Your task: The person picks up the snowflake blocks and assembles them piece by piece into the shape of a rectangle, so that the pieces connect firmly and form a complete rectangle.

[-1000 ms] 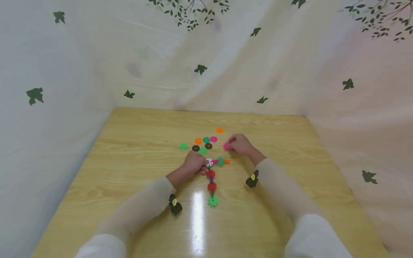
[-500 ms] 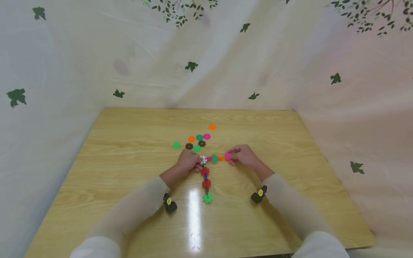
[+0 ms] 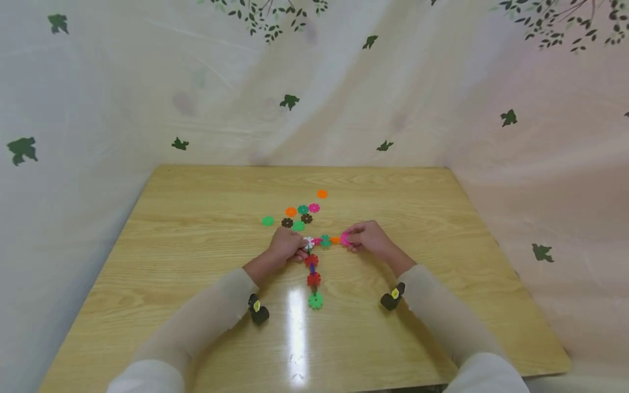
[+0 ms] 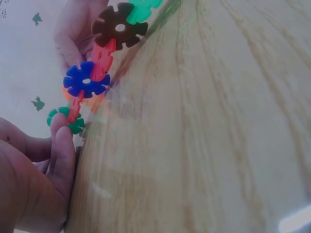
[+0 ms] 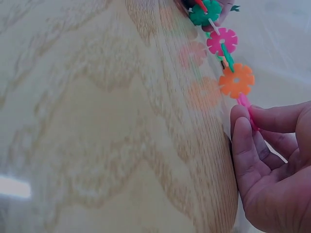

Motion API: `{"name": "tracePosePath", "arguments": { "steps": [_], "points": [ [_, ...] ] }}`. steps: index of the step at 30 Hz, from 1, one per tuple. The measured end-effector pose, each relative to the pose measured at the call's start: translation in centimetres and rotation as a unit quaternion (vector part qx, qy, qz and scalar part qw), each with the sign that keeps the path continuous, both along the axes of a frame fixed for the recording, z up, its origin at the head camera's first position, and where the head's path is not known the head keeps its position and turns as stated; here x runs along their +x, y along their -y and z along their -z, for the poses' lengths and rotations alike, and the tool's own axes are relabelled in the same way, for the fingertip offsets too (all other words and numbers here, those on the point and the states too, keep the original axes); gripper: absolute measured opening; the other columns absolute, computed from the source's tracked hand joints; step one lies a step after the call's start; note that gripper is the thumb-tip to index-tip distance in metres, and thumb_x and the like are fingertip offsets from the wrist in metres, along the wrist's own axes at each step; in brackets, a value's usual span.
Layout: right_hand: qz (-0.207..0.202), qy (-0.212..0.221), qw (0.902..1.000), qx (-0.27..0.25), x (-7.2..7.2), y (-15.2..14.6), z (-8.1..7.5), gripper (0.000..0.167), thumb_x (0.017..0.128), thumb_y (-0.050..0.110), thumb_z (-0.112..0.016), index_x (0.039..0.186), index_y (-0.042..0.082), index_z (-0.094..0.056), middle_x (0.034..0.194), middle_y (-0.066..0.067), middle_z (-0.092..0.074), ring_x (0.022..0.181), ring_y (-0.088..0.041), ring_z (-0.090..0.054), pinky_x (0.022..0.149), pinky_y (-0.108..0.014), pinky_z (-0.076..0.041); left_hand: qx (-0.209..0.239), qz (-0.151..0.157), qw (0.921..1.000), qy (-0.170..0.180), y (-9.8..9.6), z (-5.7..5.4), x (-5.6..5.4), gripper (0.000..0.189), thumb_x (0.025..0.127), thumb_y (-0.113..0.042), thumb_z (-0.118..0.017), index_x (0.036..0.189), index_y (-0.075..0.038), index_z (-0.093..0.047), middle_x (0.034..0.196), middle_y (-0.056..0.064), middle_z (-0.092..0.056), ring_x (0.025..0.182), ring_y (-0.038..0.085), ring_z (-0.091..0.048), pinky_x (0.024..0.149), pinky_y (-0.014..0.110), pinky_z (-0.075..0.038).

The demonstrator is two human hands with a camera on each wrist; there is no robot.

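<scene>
A chain of slotted plastic snowflake discs lies on the table in an L shape. My left hand [image 3: 286, 244] pinches the white disc [image 3: 308, 243] at its corner. From there one arm runs right through a teal disc [image 3: 325, 240] to an orange disc [image 5: 236, 80]. My right hand [image 3: 372, 238] pinches a pink disc [image 5: 246, 109] edge-on against that orange disc; how deep the slots sit is hidden by fingers. The other arm comes toward me, with red discs, a blue disc [image 4: 86, 80], a brown disc [image 4: 119, 27] and a light green end disc [image 3: 315, 301].
Beyond my left hand lie several loose discs, among them an orange disc [image 3: 321, 194], a pink disc [image 3: 314, 208], a brown disc [image 3: 287, 222] and a green disc [image 3: 267, 221]. A leaf-printed cloth [image 3: 231, 98] hangs behind the wooden table [image 3: 196, 191].
My right hand has brought the pink disc down and toward me, from apart on the right to the chain's orange end. My left hand keeps its hold. The head view has shifted slightly.
</scene>
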State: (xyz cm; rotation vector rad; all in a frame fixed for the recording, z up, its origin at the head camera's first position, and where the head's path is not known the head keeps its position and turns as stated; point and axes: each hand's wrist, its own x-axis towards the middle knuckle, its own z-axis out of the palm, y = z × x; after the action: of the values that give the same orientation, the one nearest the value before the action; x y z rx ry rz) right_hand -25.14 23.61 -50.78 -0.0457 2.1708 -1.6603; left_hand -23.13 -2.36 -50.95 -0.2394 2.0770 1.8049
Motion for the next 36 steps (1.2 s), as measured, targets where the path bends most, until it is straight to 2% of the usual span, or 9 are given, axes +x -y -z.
{"name": "tracePosePath", "arguments": {
  "steps": [12, 22, 27, 32, 34, 36],
  "points": [
    [0.025, 0.014, 0.9996, -0.003, -0.5, 1.0, 0.2, 0.025, 0.096, -0.004, -0.062, 0.118, -0.015, -0.065, 0.091, -0.018, -0.074, 0.067, -0.017, -0.069, 0.062, -0.026, -0.061, 0.006, -0.010, 0.9999, 0.007, 0.0, 0.3, -0.4, 0.019, 0.092, 0.002, -0.064, 0.107, 0.014, -0.068, 0.062, 0.011, -0.066, 0.045, 0.010, -0.060, 0.043, 0.020, -0.053],
    [0.005, -0.002, 1.0000, 0.001, -1.2, 1.3, 0.9, 0.025, 0.096, -0.004, -0.062, 0.118, -0.014, -0.066, 0.085, -0.012, -0.073, 0.065, -0.016, -0.068, 0.063, -0.027, -0.061, -0.009, -0.024, 0.9996, 0.008, 0.0, 0.2, -0.3, 0.026, 0.091, 0.003, -0.065, 0.114, 0.016, -0.065, 0.061, 0.012, -0.066, 0.046, 0.011, -0.061, 0.044, 0.021, -0.055],
    [0.001, -0.011, 0.9999, 0.008, -2.1, 2.3, 0.5, 0.027, 0.098, -0.001, -0.060, 0.123, -0.010, -0.065, 0.086, -0.010, -0.071, 0.067, -0.015, -0.064, 0.063, -0.025, -0.058, -0.002, -0.020, 0.9998, 0.008, 0.5, 0.1, 0.3, 0.022, 0.095, -0.001, -0.064, 0.113, 0.011, -0.066, 0.074, 0.016, -0.070, 0.051, 0.013, -0.064, 0.050, 0.026, -0.059],
    [0.008, -0.029, 0.9991, 0.029, -3.9, 4.4, 0.1, 0.028, 0.097, 0.000, -0.061, 0.124, -0.007, -0.065, 0.094, -0.013, -0.070, 0.073, -0.015, -0.065, 0.068, -0.025, -0.059, 0.030, -0.035, 0.9987, 0.021, 0.7, -0.1, 1.1, 0.023, 0.098, -0.001, -0.060, 0.119, 0.008, -0.059, 0.082, 0.019, -0.071, 0.056, 0.016, -0.067, 0.055, 0.031, -0.062],
    [-0.004, -0.039, 0.9986, 0.037, -4.6, 5.3, 0.0, 0.026, 0.097, 0.000, -0.061, 0.121, -0.008, -0.066, 0.096, -0.015, -0.070, 0.074, -0.016, -0.066, 0.070, -0.026, -0.060, 0.037, -0.034, 0.9982, 0.032, 0.9, -0.1, 1.5, 0.022, 0.098, -0.001, -0.061, 0.117, 0.009, -0.057, 0.081, 0.019, -0.071, 0.056, 0.018, -0.069, 0.055, 0.032, -0.062],
    [-0.027, -0.047, 0.9973, 0.049, -5.1, 6.1, -0.2, 0.024, 0.097, -0.001, -0.061, 0.119, -0.008, -0.067, 0.096, -0.015, -0.069, 0.074, -0.017, -0.066, 0.070, -0.027, -0.060, 0.033, -0.020, 0.9985, 0.038, 1.1, -0.1, 2.0, 0.020, 0.098, -0.002, -0.061, 0.113, 0.010, -0.058, 0.079, 0.019, -0.072, 0.055, 0.019, -0.069, 0.055, 0.033, -0.062]
  ]
}}
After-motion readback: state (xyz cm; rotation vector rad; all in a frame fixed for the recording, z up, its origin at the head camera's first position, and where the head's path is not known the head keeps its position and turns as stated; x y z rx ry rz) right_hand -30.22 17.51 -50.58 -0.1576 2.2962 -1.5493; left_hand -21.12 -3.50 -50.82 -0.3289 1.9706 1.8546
